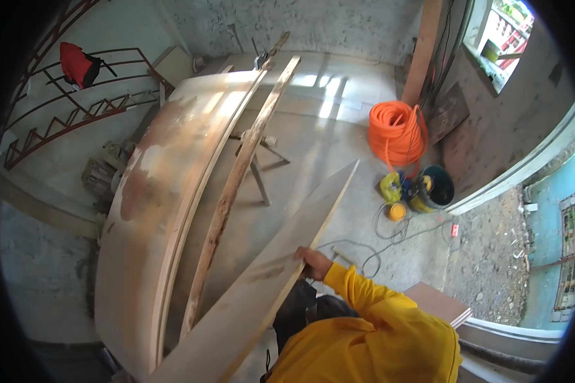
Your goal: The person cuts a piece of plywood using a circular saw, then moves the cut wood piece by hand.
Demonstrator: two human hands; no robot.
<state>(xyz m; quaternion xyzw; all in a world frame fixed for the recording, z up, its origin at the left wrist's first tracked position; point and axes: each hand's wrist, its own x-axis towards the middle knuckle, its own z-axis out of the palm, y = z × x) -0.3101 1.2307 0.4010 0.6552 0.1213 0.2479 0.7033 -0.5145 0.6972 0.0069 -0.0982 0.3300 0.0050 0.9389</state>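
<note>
My right hand [314, 263], at the end of a yellow sleeve [364, 290], is closed around the right edge of a long pale board [262, 277]. The board slants from the bottom of the view up to a narrow far end over the floor. My left hand is out of sight. Left of the board, a long rough wooden beam [227, 198] runs alongside a large stained panel [166, 166] that looks like plywood. A sawhorse-like wooden support [257, 172] shows under the beam.
A coil of orange hose [396, 131] lies at the right by a dark bucket [433, 187] and a yellow lid or container [397, 211]. Cables [377, 255] cross the floor. Red metal trusses [76, 112] lean at the left wall. Brown sheets [436, 303] lie beside the doorway.
</note>
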